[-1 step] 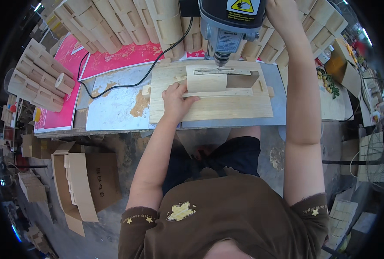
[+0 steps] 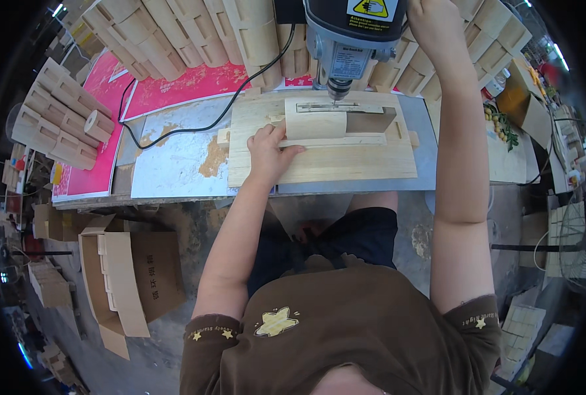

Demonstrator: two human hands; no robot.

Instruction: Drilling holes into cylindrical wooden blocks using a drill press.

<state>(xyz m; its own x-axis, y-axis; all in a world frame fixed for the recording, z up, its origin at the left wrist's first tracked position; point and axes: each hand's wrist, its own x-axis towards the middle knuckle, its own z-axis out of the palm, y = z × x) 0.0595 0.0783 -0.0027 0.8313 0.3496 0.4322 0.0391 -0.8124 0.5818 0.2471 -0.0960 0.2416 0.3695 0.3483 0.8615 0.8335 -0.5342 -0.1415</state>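
Observation:
A pale rounded wooden piece (image 2: 316, 125) with a slot along its top lies on a flat wooden board (image 2: 346, 168). My left hand (image 2: 270, 150) is closed at its left end, fingers against the end and thumb along the near side. Above the slot stands a drill press (image 2: 352, 49), its chuck (image 2: 338, 89) pointing down with the bit at or just over the piece. A grey-brown flat plate (image 2: 372, 121) sits at the piece's right end. My right hand (image 2: 434, 23) is raised beside the drill head, fingers curled; what they grip is hidden at the top edge.
Several notched wooden cylinders (image 2: 187, 33) stand behind the drill, with more on the left (image 2: 59, 118). A black cable (image 2: 204, 129) curves over the white sheet (image 2: 174, 174). An open cardboard box (image 2: 158, 276) is on the floor at left. Another carton (image 2: 527, 99) stands at right.

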